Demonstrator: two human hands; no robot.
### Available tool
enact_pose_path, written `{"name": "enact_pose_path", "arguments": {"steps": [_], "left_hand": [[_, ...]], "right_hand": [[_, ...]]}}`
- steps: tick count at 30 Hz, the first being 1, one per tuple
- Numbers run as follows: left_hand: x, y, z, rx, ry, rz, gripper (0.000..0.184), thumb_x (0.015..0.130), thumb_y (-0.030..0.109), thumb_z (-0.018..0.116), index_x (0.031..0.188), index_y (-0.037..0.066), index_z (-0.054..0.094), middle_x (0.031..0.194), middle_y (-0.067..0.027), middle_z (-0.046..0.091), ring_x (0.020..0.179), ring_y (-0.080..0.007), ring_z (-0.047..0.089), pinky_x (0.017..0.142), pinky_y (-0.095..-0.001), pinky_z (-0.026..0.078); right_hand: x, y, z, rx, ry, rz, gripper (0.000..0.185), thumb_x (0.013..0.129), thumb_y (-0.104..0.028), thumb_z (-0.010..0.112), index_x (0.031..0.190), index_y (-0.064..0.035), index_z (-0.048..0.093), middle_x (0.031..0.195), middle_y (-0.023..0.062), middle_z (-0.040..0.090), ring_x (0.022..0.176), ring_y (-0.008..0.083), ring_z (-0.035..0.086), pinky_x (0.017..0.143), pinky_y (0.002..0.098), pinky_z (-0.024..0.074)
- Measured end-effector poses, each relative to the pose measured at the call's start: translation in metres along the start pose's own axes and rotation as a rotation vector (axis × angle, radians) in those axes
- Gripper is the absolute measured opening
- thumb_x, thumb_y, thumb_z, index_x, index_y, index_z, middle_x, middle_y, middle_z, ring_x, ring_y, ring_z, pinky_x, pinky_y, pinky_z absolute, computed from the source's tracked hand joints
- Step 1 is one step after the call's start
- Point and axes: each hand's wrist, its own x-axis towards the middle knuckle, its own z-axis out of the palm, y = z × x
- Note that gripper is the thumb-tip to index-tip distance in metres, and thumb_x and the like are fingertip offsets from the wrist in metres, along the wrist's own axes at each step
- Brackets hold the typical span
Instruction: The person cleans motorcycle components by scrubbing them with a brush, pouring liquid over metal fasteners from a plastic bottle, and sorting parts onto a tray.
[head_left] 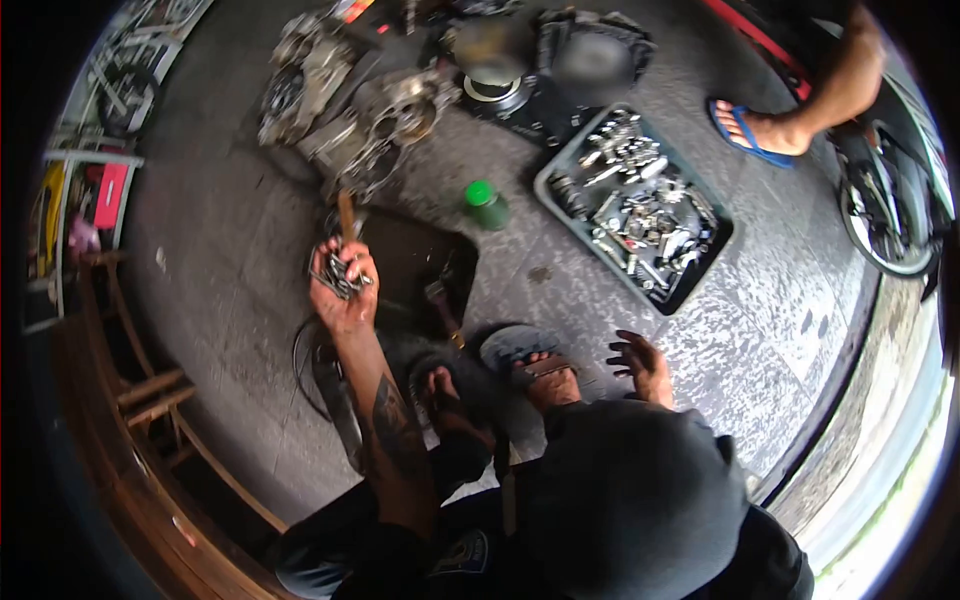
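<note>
My left hand (343, 288) is raised palm up over the left side of a dark shallow tray (462, 250), fingers curled around several small metal bolts (345, 272). A brown strip like a wooden handle (347, 215) shows just beyond its fingertips; I cannot tell whether the hand grips it. Low on the right, my right hand (645, 368) hangs with its fingers apart and nothing in it, near my sandalled foot (548, 375). A brush-like tool (442, 310) leans at the dark tray's near edge.
A grey tray (546, 188) full of metal parts lies ahead to the right. Beside it stands a green-capped jar (487, 205). Engine casings (385, 125) lie at the far left. Another person's foot (765, 132) is at the right, near a motorcycle wheel (885, 215). Wooden furniture (150, 470) borders the left.
</note>
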Motion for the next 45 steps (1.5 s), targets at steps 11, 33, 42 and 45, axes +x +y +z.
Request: {"name": "enact_pose_path", "arguments": {"steps": [11,33,42,45], "left_hand": [[-0.005,-0.006,-0.017,-0.112,-0.012,0.002,0.011,0.084,0.014,0.052,0.083,0.003,0.054,0.078,-0.0039,0.055,0.070,-0.0154,0.047,0.050,-0.0252,0.035],[0.002,-0.189,-0.041,0.116,0.005,-0.334,0.014,0.088,0.021,0.049,0.086,0.008,0.053,0.088,-0.0042,0.050,0.069,-0.0175,0.045,0.049,-0.0250,0.037],[0.092,-0.331,-0.073,0.745,0.143,-0.306,0.027,0.092,0.035,0.047,0.083,0.011,0.052,0.077,-0.0048,0.055,0.061,-0.0170,0.051,0.042,-0.0273,0.036],[0.116,-0.367,-0.075,1.127,0.081,-0.200,0.028,0.093,0.034,0.047,0.084,0.009,0.052,0.072,-0.0051,0.056,0.052,-0.0140,0.051,0.039,-0.0242,0.039]], "right_hand": [[0.007,0.009,-0.021,0.092,0.062,-0.018,0.030,0.093,-0.012,0.042,0.120,-0.0029,0.050,0.103,0.0132,0.062,0.083,0.0204,0.064,0.067,0.0276,0.0498],[0.068,0.076,-0.159,-0.772,1.353,-0.456,0.043,0.086,-0.009,0.052,0.129,-0.0065,0.044,0.131,0.0122,0.045,0.126,0.0310,0.035,0.104,0.0412,0.0258],[0.092,0.078,-0.179,-0.788,1.486,-0.374,0.043,0.090,-0.020,0.049,0.130,-0.0074,0.042,0.132,0.0123,0.044,0.127,0.0308,0.033,0.105,0.0428,0.0235],[0.092,0.075,-0.182,-0.730,1.461,-0.365,0.044,0.089,-0.017,0.050,0.131,-0.0067,0.042,0.134,0.0133,0.042,0.129,0.0311,0.031,0.106,0.0433,0.0229]]}}
